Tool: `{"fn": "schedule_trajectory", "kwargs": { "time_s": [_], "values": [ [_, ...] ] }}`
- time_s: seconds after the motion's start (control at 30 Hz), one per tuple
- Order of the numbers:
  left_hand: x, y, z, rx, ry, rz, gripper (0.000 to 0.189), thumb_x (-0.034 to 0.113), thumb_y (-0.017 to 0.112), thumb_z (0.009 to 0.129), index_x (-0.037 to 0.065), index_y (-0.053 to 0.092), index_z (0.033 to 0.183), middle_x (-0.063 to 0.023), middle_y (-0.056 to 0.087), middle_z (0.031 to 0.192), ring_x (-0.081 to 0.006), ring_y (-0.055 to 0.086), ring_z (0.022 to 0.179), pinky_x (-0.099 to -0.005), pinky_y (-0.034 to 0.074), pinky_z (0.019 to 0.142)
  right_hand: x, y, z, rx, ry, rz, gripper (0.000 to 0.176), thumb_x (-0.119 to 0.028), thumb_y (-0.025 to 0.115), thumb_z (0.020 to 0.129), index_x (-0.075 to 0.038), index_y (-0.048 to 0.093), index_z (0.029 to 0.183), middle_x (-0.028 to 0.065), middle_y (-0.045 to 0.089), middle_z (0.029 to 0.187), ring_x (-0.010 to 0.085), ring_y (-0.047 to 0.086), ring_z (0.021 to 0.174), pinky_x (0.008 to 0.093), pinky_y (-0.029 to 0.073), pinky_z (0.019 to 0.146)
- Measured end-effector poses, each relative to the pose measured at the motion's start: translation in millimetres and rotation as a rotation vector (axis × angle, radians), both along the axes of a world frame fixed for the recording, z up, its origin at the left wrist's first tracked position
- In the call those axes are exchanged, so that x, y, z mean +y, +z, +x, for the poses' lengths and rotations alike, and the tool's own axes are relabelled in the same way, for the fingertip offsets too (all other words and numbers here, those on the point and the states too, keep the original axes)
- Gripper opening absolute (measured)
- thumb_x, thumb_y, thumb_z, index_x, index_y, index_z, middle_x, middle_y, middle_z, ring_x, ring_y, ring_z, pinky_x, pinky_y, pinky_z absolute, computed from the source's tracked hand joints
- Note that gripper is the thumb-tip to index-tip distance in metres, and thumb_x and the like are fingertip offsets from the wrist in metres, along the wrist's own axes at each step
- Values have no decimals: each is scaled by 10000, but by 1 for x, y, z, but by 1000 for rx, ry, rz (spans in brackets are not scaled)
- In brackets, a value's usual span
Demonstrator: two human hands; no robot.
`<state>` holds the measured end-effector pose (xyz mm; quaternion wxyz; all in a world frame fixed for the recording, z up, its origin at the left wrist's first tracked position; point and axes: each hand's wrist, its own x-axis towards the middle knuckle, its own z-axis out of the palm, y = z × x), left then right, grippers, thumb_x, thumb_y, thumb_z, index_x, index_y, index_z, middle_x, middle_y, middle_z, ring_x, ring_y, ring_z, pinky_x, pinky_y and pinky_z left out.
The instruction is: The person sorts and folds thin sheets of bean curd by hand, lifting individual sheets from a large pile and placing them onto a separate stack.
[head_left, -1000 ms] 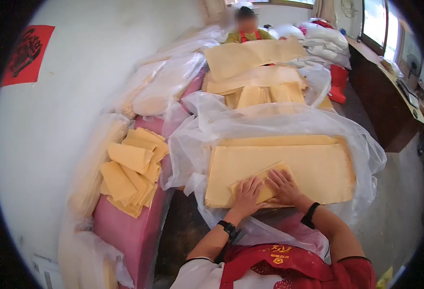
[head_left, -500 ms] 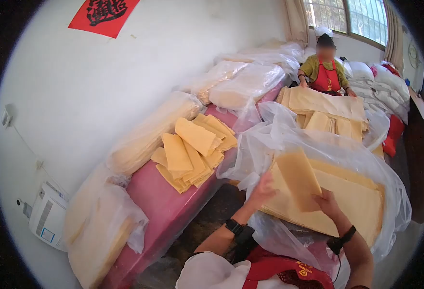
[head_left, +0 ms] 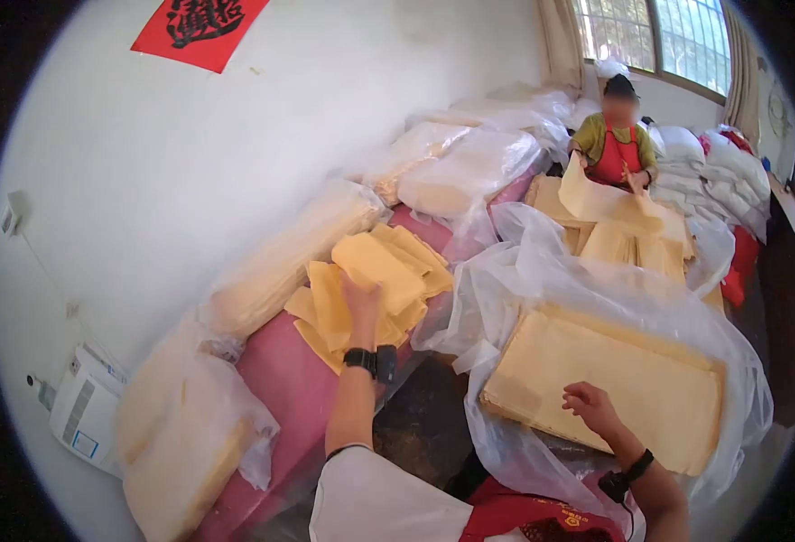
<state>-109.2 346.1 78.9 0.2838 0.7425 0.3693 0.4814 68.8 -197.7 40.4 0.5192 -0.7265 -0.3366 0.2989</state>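
Note:
My left hand (head_left: 362, 307) is at the pile of folded yellow sheets (head_left: 325, 298) on the pink-covered surface. Its fingers close on the near left edge of a folded yellow sheet (head_left: 393, 271) at the top of that pile; the fingertips are partly hidden. My right hand (head_left: 593, 408) hovers over the big flat stack of pale yellow sheets (head_left: 614, 370), fingers loosely bent and apart, nothing in them. Clear plastic film (head_left: 740, 361) surrounds this stack.
Plastic-wrapped bundles (head_left: 298, 244) line the wall along the pink surface (head_left: 271, 388). Across the table, a co-worker (head_left: 616, 149) in a red apron lifts a large sheet (head_left: 600, 194) from another stack. White sacks (head_left: 713, 181) are piled behind.
My left hand has moved left with the folded sheet, from the big stack to the pile. My right hand has let go of it. The co-worker has raised a sheet.

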Motion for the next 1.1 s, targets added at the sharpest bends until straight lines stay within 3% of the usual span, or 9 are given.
{"fn": "schedule_trajectory", "kwargs": {
  "time_s": [0.03,0.1,0.2,0.33,0.4,0.5,0.57,0.7,1.1],
  "values": [
    [0,-6,-3,3,-13,1,676,131,650,812,6,351,1405,-219,505,1301,-336,514,1180,-422,439,972,-7,-6,1,-37,-10,-27,273,-167,586,943,-1,574,1159,89,676,948,150,669,820,289,535,684],
    [-12,-18,-3,802,302,541,673,204,664,801,59,400,1403,-222,421,1396,-362,395,1298,-486,359,1041,-24,-21,4,20,-69,-68,271,-170,587,943,-3,579,1155,90,678,943,152,671,827,290,535,686],
    [-35,-23,-3,878,-12,156,600,289,631,829,49,469,1356,-228,340,1464,-341,308,1370,-470,253,1129,-52,-43,2,99,-130,-147,290,-162,579,939,7,568,1175,99,681,953,163,677,839,288,536,684],
    [-89,-12,23,687,233,412,524,278,614,842,74,517,1315,-194,418,1423,-356,368,1325,-473,305,1087,-87,-59,30,212,-210,-128,344,-124,537,928,-29,528,1258,108,689,957,175,676,845,288,530,661],
    [-126,-12,37,341,-97,420,424,189,647,820,45,570,1212,-204,535,1260,-379,475,1197,-482,377,1009,-104,-78,69,255,-250,-21,346,-124,493,934,-75,524,1275,91,686,956,167,665,811,284,516,645],
    [-215,-26,57,559,-642,-290,390,152,631,813,32,583,1180,-186,604,1146,-337,570,1070,-424,442,928,-104,-57,120,-80,-523,121,305,-115,576,919,-15,556,1206,85,660,933,157,629,842,294,519,694],
    [-255,-59,63,536,-752,-56,349,130,616,802,37,600,1138,-186,623,1071,-351,590,1011,-448,466,886,-78,-13,93,-417,-448,26,286,-145,601,919,-15,576,1172,88,671,948,154,626,859,301,514,754],
    [-256,-116,68,631,-570,371,338,127,601,800,37,601,1125,-184,639,963,-378,607,917,-473,487,836,-58,-11,33,-386,-175,-72,286,-208,676,866,-51,627,1099,109,681,987,217,665,910,361,525,782],
    [-246,-123,58,572,-536,-19,290,100,615,763,47,638,1047,-160,653,915,-354,616,884,-451,492,805,-43,-42,-7,-531,-116,-267,253,-262,578,889,-68,656,1032,162,646,966,362,617,932,439,506,811]
  ]
}}
